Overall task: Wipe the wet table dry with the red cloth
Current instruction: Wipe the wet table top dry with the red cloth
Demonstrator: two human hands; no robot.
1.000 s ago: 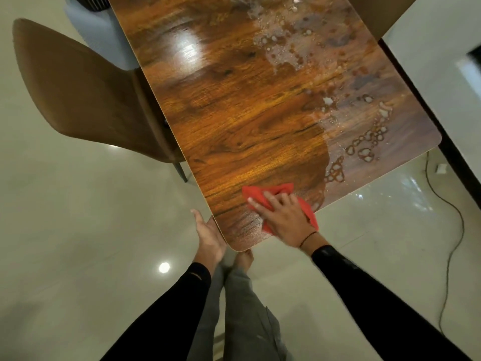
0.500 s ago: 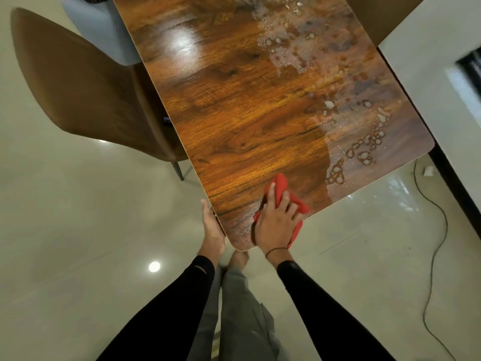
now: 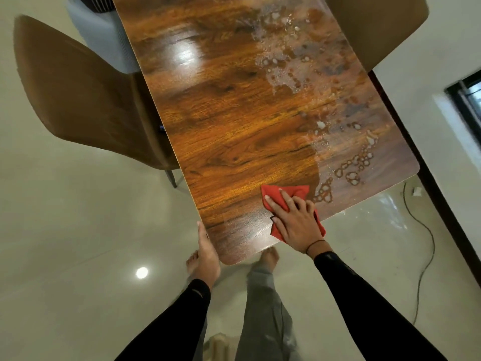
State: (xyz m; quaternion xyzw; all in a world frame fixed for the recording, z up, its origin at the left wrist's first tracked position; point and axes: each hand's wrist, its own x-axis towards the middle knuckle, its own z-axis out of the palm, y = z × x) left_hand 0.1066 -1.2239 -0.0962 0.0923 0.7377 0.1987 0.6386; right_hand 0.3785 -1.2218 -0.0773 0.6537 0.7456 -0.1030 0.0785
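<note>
On the near edge of the wooden bench (image 3: pixel 234 131), beside water beads (image 3: pixel 348 173), the right hand (image 3: pixel 296 225) presses flat, fingers spread, on the red cloth (image 3: pixel 283 194); the left hand (image 3: pixel 207 256) clasps the bench corner.

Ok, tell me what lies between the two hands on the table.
In the head view, only bare, dry-looking wood of the table near corner lies between the left hand and the right hand pressing the red cloth.

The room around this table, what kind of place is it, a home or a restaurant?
Probably a home dining area. A wooden table has a brown chair pushed up beside it, on a glossy tiled floor with a loose cable lying on it, and the person stands barefoot.
</note>
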